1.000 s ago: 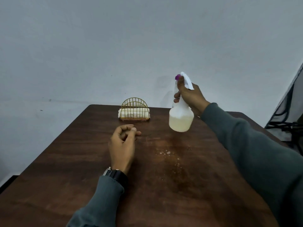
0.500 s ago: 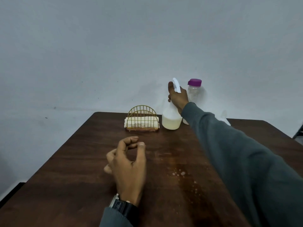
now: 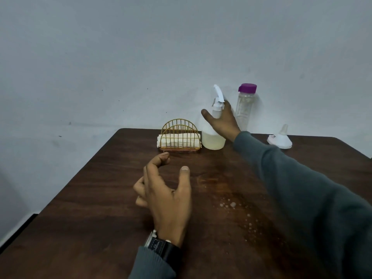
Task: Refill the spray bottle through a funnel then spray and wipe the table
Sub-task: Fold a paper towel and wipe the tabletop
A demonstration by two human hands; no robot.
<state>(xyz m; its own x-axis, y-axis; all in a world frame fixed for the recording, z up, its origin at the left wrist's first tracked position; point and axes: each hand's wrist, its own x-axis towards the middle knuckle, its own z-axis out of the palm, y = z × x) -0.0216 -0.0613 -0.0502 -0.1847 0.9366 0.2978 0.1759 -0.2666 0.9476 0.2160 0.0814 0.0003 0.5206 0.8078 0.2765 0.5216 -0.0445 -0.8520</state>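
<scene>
Dark wood table [image 3: 96, 198] runs back to a plain grey wall [image 3: 120, 57]. At its far edge the spray bottle [image 3: 212, 140] stands upright, pale liquid filling its lower part, just right of a gold wire holder [image 3: 179, 127] with folded napkins [image 3: 177, 140]. Reaching far forward, the right hand [image 3: 223, 123] is at the bottle's neck with thumb and fingers spread and nothing gripped; whether the palm touches it I cannot tell. A clear bottle [image 3: 244, 109] with a purple cap stands behind it, and the white funnel [image 3: 280, 140] lies mouth-down further right. Over the middle of the table, the left hand [image 3: 167, 196] has its fingers loosely curled and holds nothing, a black watch [image 3: 163, 248] on its wrist. Droplets [image 3: 227, 205] speckle the wood beside it.
</scene>
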